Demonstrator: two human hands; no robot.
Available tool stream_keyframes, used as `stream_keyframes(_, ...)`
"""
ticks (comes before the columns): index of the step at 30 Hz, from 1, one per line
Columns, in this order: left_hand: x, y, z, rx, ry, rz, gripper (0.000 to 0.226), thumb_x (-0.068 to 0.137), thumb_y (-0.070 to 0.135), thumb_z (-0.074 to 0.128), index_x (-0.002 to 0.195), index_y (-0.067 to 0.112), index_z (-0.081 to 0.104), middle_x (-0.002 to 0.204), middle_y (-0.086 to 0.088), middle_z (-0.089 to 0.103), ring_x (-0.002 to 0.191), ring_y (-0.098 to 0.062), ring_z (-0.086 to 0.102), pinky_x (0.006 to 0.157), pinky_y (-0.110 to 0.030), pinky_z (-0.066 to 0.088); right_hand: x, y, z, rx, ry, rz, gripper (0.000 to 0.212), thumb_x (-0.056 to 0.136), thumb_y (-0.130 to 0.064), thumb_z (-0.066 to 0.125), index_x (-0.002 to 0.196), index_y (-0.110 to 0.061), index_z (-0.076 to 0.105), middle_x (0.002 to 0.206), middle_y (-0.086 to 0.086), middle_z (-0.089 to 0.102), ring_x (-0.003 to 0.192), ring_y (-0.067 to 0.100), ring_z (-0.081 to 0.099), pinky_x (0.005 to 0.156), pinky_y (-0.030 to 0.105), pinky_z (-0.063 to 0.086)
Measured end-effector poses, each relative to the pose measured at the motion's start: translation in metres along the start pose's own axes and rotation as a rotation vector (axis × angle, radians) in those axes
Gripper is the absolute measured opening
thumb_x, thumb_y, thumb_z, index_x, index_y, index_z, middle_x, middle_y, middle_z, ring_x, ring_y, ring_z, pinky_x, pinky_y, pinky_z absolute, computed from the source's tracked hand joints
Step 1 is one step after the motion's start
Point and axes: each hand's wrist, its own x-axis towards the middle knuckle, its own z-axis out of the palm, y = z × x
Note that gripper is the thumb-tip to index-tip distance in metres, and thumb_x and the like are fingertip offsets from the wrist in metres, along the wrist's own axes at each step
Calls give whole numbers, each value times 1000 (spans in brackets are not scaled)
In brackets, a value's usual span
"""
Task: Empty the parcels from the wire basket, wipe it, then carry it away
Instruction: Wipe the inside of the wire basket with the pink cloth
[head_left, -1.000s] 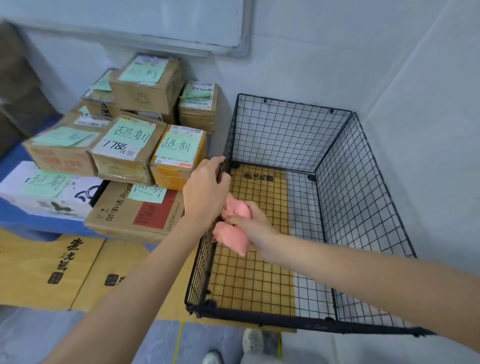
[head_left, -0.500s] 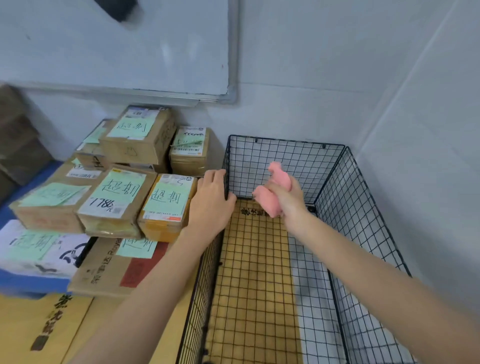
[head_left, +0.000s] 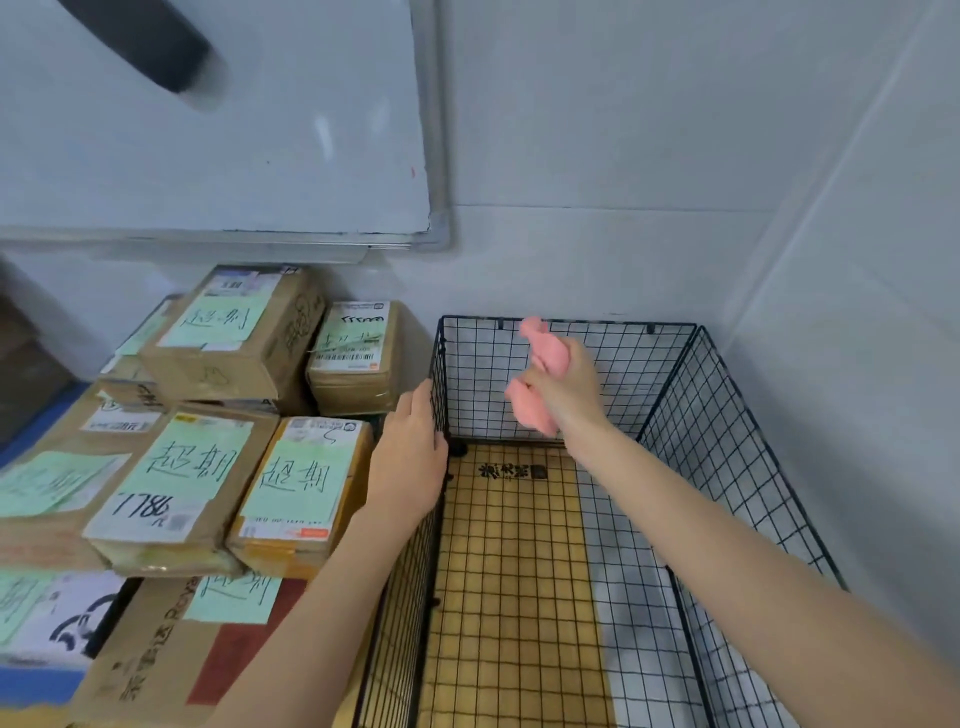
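Note:
A black wire basket (head_left: 727, 447) stands on the floor in the corner with no parcels inside it. My left hand (head_left: 410, 457) grips the top of its left wall near the far corner. My right hand (head_left: 563, 387) holds a bunched pink cloth (head_left: 540, 364) against the inside of the basket's far wall. Cardboard parcels (head_left: 228, 483) with green labels are stacked to the left of the basket.
White walls close in behind and to the right of the basket. A whiteboard (head_left: 208, 130) hangs above the parcels. Flattened yellow cardboard (head_left: 509, 571) lies under the basket. A blue surface (head_left: 36, 686) shows beneath the boxes at the left.
My right hand carried the pink cloth from the left wall's inner side up to the far wall. My left hand slid along the left rim towards the far corner. The view tilted upward.

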Motion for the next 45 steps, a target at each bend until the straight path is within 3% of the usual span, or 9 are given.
stream_keyframes(6, -13, -5, 1, -24, 28, -19, 66, 93, 5, 57, 151, 17, 28, 145, -4, 43, 122, -23, 50, 100, -37, 46, 23, -12, 34, -319, -14, -332, 55, 83, 2, 63, 133, -19, 51, 136, -4, 46, 114, 2, 42, 99, 21, 34)
stream_keyframes(11, -14, -3, 2, -18, 57, -29, 67, 92, 6, 57, 151, 19, 28, 145, -2, 44, 124, -20, 49, 99, -34, 47, 33, -7, 74, -485, -17, -652, 49, 83, 10, 58, 127, -12, 58, 141, 2, 46, 123, 13, 48, 93, 19, 39)
stream_keyframes(16, -11, -4, 2, -15, 79, -38, 65, 94, 6, 56, 151, 20, 28, 147, -1, 43, 129, -17, 46, 100, -28, 42, 48, 24, 110, -410, 30, -626, 53, 82, 9, 61, 132, -7, 56, 138, 8, 51, 118, 28, 55, 96, 48, 50)
stream_keyframes(20, -10, -4, 3, -29, 83, -40, 64, 93, 3, 57, 150, 20, 32, 147, -1, 44, 129, -15, 47, 100, -22, 39, 53, 29, 116, -381, -61, -685, 53, 86, 9, 58, 135, -11, 56, 140, 4, 50, 124, 22, 52, 105, 44, 46)
stream_keyframes(27, -11, -3, 0, -79, 76, -70, 64, 93, 3, 57, 149, 23, 33, 147, 1, 45, 127, -12, 49, 95, -17, 36, 55, 45, 87, -635, 114, -716, 61, 87, 11, 58, 142, -13, 48, 144, 5, 45, 111, 29, 58, 83, 43, 57)
stream_keyframes(31, -13, -3, 1, -54, 58, -50, 65, 93, 7, 59, 150, 22, 31, 147, 1, 45, 123, -13, 53, 91, -17, 37, 49, 32, 109, -372, -6, -660, 54, 88, 10, 57, 138, -10, 54, 144, 8, 48, 119, 29, 57, 100, 42, 50)
stream_keyframes(34, -13, -4, 0, -41, 51, -40, 67, 91, 8, 61, 149, 22, 31, 146, 0, 45, 117, -15, 56, 88, -18, 39, 50, 24, 112, -385, -136, -672, 56, 88, 12, 55, 139, -12, 54, 146, 7, 48, 134, 24, 46, 114, 39, 37)
stream_keyframes(41, -13, -3, 0, -50, 56, -49, 67, 91, 9, 61, 150, 24, 31, 147, 2, 44, 122, -14, 54, 89, -20, 40, 54, 36, 82, -545, 113, -677, 55, 88, 11, 59, 138, -10, 54, 139, 10, 53, 109, 30, 62, 93, 45, 54)
stream_keyframes(45, -12, -3, -1, -48, 49, -56, 68, 91, 10, 62, 150, 22, 31, 147, 1, 44, 122, -13, 53, 91, -19, 38, 44, 25, 108, -389, -91, -623, 54, 90, 10, 52, 141, -9, 51, 150, 10, 43, 120, 28, 56, 106, 32, 44)
